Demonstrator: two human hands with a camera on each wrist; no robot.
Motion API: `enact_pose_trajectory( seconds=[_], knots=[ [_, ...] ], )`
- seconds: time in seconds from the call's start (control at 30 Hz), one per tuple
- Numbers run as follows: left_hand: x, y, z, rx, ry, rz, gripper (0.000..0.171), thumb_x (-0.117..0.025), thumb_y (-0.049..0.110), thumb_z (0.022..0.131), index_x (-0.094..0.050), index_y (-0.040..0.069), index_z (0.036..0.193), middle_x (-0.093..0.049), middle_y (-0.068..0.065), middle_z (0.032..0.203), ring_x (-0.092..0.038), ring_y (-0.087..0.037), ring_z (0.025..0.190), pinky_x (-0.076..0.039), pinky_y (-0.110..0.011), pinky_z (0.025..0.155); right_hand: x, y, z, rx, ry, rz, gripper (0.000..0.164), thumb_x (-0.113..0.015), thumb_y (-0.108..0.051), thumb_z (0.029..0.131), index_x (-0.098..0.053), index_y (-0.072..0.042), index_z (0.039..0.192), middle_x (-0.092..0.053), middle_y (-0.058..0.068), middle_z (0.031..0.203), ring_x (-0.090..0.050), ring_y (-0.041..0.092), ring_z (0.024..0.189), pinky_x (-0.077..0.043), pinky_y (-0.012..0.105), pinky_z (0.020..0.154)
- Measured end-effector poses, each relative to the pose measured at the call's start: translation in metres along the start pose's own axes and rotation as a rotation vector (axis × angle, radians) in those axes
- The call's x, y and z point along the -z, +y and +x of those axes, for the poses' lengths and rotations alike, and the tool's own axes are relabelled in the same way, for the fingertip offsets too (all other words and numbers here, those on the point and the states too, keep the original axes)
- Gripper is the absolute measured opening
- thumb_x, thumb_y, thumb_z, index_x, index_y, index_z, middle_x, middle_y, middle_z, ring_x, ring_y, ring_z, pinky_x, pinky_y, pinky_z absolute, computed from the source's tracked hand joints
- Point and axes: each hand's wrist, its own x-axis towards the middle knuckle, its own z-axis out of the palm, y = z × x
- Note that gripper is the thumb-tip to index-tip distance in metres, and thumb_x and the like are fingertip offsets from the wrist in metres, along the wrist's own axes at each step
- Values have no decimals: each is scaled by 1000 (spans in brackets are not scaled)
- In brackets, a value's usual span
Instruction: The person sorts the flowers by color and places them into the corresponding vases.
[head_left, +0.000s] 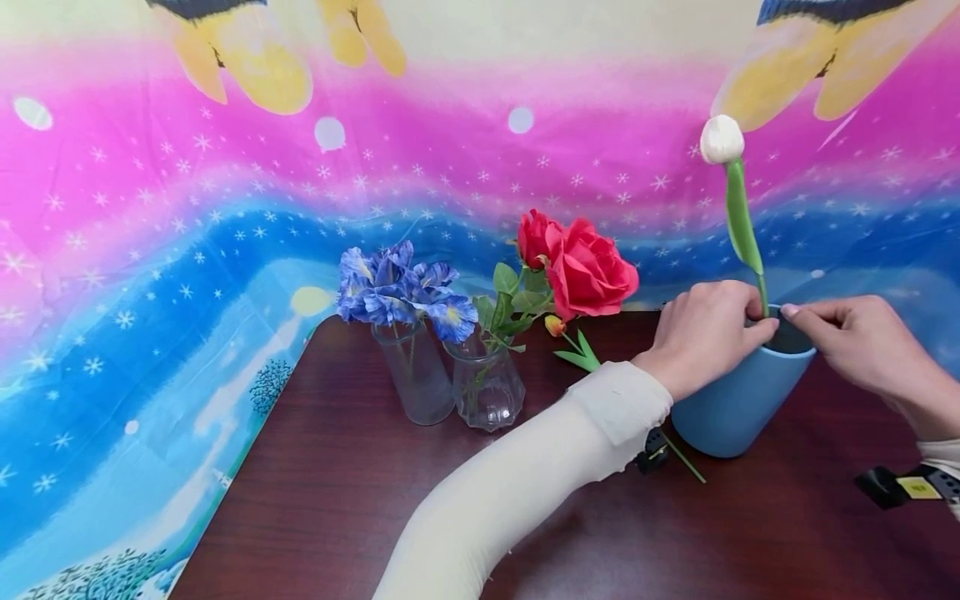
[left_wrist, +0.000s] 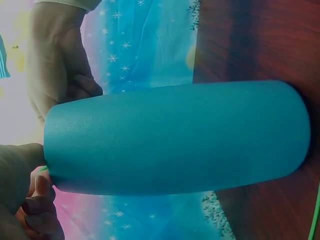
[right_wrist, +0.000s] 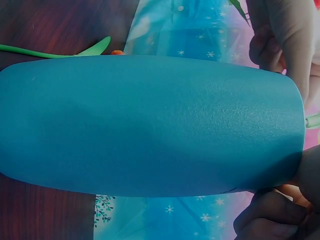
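A blue vase [head_left: 735, 400] stands on the table at the right, tapering toward its base. A white tulip [head_left: 722, 140] with a long green leaf rises from its mouth, the stem's lower end hidden inside. My left hand [head_left: 701, 333] is at the rim, thumb and fingers pinching the tulip's stem. From the other side my right hand [head_left: 862, 346] grips the rim, thumb at the edge. The right wrist view shows that hand's curled fingers [right_wrist: 272, 215] against the outer wall of the vase. The left wrist view is filled mostly by the vase [left_wrist: 175, 140].
An orange tulip [head_left: 555, 326] lies on the dark wooden table [head_left: 315, 500], partly hidden under my left forearm. Left of it stand a glass vase [head_left: 487, 396] with red roses [head_left: 592, 271] and another glass vase [head_left: 416, 383] with blue irises [head_left: 401, 287]. A patterned cloth [head_left: 435, 150] hangs behind.
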Motion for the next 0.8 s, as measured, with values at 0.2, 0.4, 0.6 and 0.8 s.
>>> enact_pose_trajectory(
  seconds=[0.2, 0.4, 0.6, 0.8],
  knots=[
    [5, 3, -3, -41, 2, 16, 14, -62, 51, 96, -63, 37, 93, -58, 17, 75, -53, 2, 60, -41, -16, 50, 1, 0, -1, 8, -1, 9, 55, -41, -34, 109, -38, -5, 63, -26, -2, 54, -24, 22, 46, -23, 37, 45],
    [11, 1, -8, -64, 36, -11, 15, -62, 52, 97, -68, 38, 97, -58, 20, 77, -52, 4, 61, -41, -14, 50, 0, 1, -1, 8, 5, 9, 55, -39, -34, 109, -41, -5, 63, -26, -2, 54, -24, 21, 46, -23, 37, 46],
    [19, -10, -19, -74, 92, -101, 16, -64, 50, 96, -71, 37, 102, -57, 19, 74, -50, 6, 60, -39, -12, 51, -1, 1, -1, 21, 18, -3, 54, -41, -33, 109, -50, -3, 65, -28, 0, 54, -25, 21, 46, -23, 36, 46],
    [18, -36, -29, -62, 202, -198, 14, -67, 44, 96, -73, 31, 94, -56, 17, 69, -48, 6, 58, -39, -11, 50, -1, -2, -1, 6, 21, 13, 55, -43, -32, 109, -40, -3, 62, -27, -2, 54, -25, 20, 47, -22, 36, 46]
  ],
)
